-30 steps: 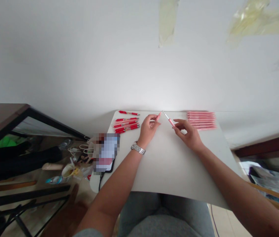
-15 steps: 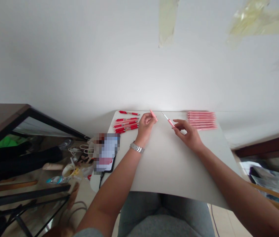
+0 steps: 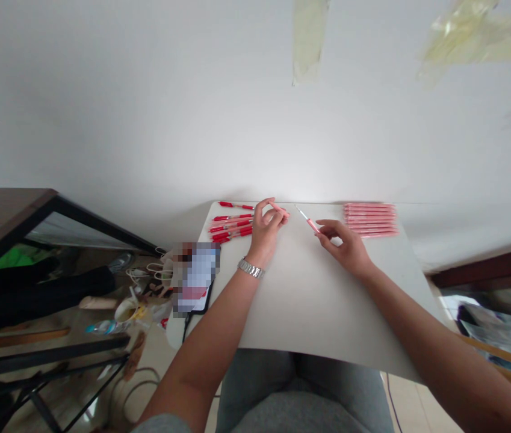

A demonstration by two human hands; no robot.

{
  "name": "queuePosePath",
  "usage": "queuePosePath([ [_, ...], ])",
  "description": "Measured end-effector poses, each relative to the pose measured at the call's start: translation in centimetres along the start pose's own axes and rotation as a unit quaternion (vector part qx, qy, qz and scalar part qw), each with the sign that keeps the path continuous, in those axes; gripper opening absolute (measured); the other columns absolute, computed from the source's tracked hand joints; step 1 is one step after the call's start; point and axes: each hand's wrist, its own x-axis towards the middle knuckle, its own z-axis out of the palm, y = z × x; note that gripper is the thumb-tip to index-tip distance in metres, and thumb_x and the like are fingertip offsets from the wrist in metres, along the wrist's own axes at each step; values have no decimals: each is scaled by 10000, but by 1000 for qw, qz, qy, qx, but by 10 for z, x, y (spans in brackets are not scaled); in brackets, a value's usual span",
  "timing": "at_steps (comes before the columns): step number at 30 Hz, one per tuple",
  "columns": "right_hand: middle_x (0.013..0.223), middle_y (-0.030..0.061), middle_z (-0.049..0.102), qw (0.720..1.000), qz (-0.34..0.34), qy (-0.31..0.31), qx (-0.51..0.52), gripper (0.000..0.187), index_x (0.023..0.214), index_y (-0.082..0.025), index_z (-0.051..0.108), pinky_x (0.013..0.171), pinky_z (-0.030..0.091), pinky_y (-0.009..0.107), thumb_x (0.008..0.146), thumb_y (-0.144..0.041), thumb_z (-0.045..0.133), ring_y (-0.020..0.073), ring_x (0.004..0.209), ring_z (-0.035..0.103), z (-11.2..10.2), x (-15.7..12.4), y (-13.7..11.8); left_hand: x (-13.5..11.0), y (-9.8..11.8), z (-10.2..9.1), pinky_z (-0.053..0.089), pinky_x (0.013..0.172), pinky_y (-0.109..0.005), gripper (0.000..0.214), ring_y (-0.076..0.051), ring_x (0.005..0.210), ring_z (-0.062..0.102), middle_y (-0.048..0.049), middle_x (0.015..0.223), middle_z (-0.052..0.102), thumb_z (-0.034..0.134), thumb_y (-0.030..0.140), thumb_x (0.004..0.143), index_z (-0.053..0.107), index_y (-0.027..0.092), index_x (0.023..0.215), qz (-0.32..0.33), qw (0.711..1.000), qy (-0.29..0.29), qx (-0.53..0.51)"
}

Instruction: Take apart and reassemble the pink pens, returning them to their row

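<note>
My left hand [image 3: 268, 225], with a metal watch on its wrist, is closed on a short pink piece that looks like a pen cap [image 3: 279, 209]. To its right, above the table, my right hand [image 3: 340, 242] pinches a slim pink pen [image 3: 313, 225]. The pen's pale, narrow end points up and left toward the left hand, and a gap separates the two pieces. Several red pens [image 3: 232, 219] lie just left of my left hand, partly hidden by it. Beyond my right hand, a row of pink pens [image 3: 370, 219] lies side by side.
Everything rests on a small white table [image 3: 300, 300] against a white wall [image 3: 192, 120]. A phone [image 3: 198, 276] with a cable lies at its left edge. On the floor at left are cords, a cup [image 3: 125, 310] and a bottle [image 3: 100, 328], beside a dark-framed table [image 3: 11, 210].
The left fingers have shifted on the pink cap, and it has tilted flatter, with the index finger now curled over its upper end. The right hand and its pen have hardly moved.
</note>
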Motion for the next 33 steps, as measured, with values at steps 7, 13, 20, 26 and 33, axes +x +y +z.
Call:
queuePosePath([
  [7, 936, 33, 756, 1000, -1, -8, -4, 258, 1205, -246, 689, 756, 611, 325, 973, -355, 656, 177, 805, 732, 0, 0, -2, 4, 0, -3, 537, 910, -290, 432, -117, 901, 688, -4, 941, 705, 868, 318, 797, 634, 224, 1148, -34, 997, 11, -62],
  [13, 935, 31, 754, 1000, -5, -22, -4, 244, 1190, -247, 694, 751, 603, 317, 976, -357, 649, 175, 803, 723, -1, 1, -4, 5, 4, -1, 536, 917, -288, 378, -130, 917, 707, -4, 928, 705, 883, 352, 778, 667, 201, 1049, -57, 994, 18, -93],
  [20, 945, 33, 751, 999, -6, -38, -11, 240, 1201, -250, 695, 757, 591, 322, 982, -333, 640, 177, 816, 717, -1, 0, -2, 4, 8, 0, 546, 903, -289, 412, -143, 908, 727, -11, 934, 723, 901, 382, 761, 679, 198, 1056, -59, 993, 18, -104],
  [26, 933, 37, 752, 999, 1, -43, -11, 243, 1196, -247, 701, 757, 593, 334, 981, -342, 637, 185, 811, 716, 0, 0, -1, 4, 8, 0, 547, 909, -287, 407, -141, 914, 731, -11, 951, 725, 894, 374, 780, 704, 203, 1097, -56, 993, 16, -105],
  [33, 957, 38, 754, 999, -1, -51, -15, 250, 1208, -253, 703, 773, 591, 333, 989, -347, 627, 185, 832, 715, 0, -1, 1, 3, 7, 1, 547, 920, -288, 398, -135, 927, 717, -8, 939, 716, 875, 372, 807, 724, 215, 1140, -51, 995, 9, -89],
])
